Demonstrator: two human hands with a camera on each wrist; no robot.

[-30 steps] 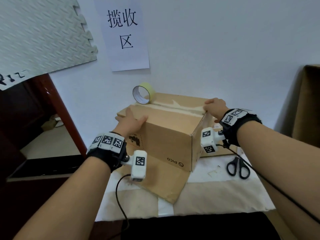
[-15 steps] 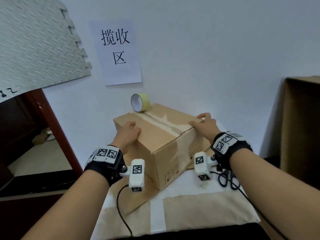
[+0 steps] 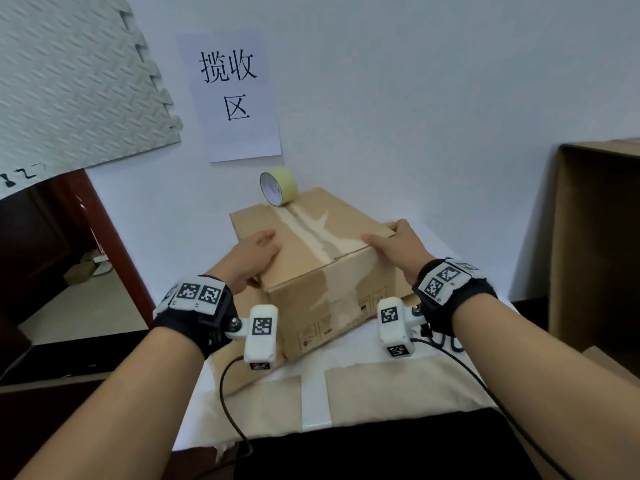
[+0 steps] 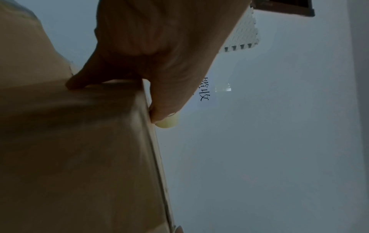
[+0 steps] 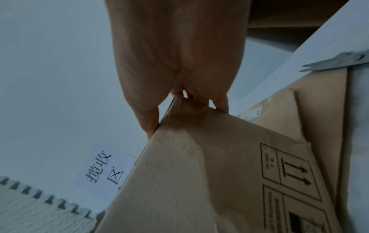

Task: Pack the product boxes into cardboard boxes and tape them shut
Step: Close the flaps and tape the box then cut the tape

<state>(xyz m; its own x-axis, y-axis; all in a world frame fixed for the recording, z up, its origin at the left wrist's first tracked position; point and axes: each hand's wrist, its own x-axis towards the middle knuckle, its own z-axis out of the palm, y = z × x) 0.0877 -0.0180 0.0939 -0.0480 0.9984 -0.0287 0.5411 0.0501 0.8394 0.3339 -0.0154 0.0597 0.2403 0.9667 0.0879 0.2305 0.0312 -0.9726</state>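
A closed brown cardboard box (image 3: 322,258) sits on the paper-covered white table (image 3: 346,362), one corner turned toward the person, a pale strip of tape running along its top seam and down the near face. The left hand (image 3: 251,261) grips the box's left top edge, fingers flat and together on the lid, thumb pressed against the side (the left wrist view shows this plainly). The right hand (image 3: 398,247) holds the right top corner, thumb on the lid and fingers curled over the edge. A yellowish roll of tape (image 3: 278,186) stands on edge at the box's far end. Black-handled scissors (image 5: 331,62) lie on the table beside the box.
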